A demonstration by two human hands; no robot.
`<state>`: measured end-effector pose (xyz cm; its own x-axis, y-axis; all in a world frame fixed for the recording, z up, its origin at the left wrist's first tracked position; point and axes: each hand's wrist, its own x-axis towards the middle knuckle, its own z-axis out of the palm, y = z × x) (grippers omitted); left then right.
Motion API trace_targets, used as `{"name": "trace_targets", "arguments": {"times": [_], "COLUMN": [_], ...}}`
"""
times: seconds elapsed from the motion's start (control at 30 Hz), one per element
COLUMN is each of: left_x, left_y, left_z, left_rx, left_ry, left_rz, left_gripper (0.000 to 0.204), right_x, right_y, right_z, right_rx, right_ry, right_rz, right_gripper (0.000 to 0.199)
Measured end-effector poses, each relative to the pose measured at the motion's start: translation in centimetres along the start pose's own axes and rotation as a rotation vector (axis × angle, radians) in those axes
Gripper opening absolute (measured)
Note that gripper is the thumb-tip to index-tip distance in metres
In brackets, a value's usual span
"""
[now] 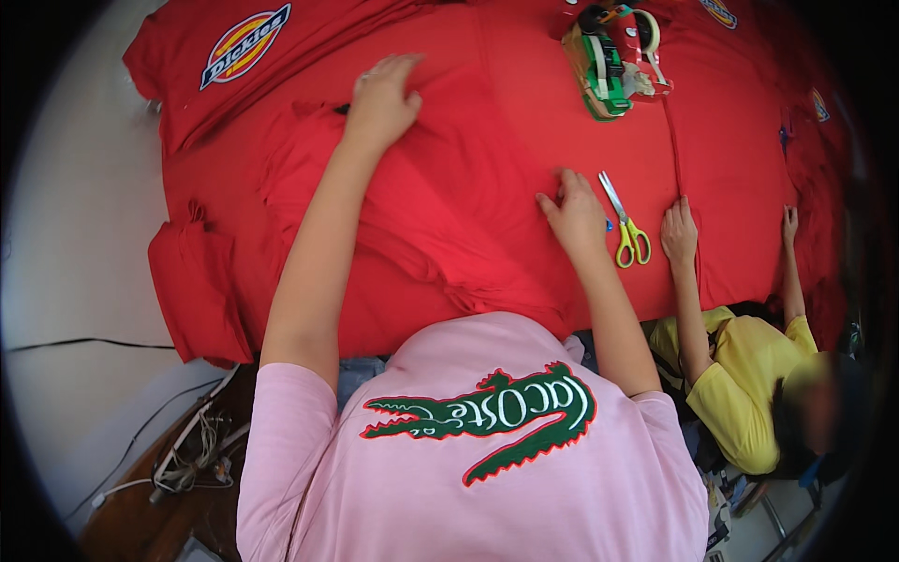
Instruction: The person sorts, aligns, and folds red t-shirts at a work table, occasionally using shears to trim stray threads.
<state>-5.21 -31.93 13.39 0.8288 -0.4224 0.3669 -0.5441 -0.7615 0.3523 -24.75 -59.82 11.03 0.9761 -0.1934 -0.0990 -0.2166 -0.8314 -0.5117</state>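
A rumpled red garment lies in loose folds in front of me, over other red cloth. Reaching far forward, my left hand is over its upper part, fingers stretched out and thumb apart, with nothing seen in them. At the garment's right side, my right hand rests low on the red cloth. Its thumb stands away from the slightly bent fingers, and no held thing shows. Just right of that hand lie scissors with yellow-green handles, blades pointing away from me.
Green and red tape dispensers stand at the far right. A red garment with a printed oval patch lies far left; folded red cloth hangs over the near-left edge. Beside me, a person in yellow has both hands on red cloth. Cables bunch below left.
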Motion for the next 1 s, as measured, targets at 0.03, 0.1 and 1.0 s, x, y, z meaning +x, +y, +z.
{"name": "trace_targets", "arguments": {"times": [0.03, 0.1, 1.0], "left_x": [0.6, 1.8, -33.2], "left_y": [0.2, 2.9, -4.8], "left_z": [1.7, 4.2, -8.8], "left_rx": [0.058, 0.175, 0.245], "left_ry": [-0.017, -0.125, 0.394], "left_rz": [0.071, 0.327, -0.741], "left_gripper": [0.039, 0.040, 0.019], "right_x": [0.2, 0.3, -9.3], "right_y": [-0.4, 0.1, -7.5], "right_z": [-0.2, 0.3, 1.3], "right_rx": [0.020, 0.201, 0.465], "right_ry": [-0.062, -0.067, -0.998], "right_rz": [0.039, 0.035, -0.548], "right_gripper": [0.034, 0.028, 0.030]}}
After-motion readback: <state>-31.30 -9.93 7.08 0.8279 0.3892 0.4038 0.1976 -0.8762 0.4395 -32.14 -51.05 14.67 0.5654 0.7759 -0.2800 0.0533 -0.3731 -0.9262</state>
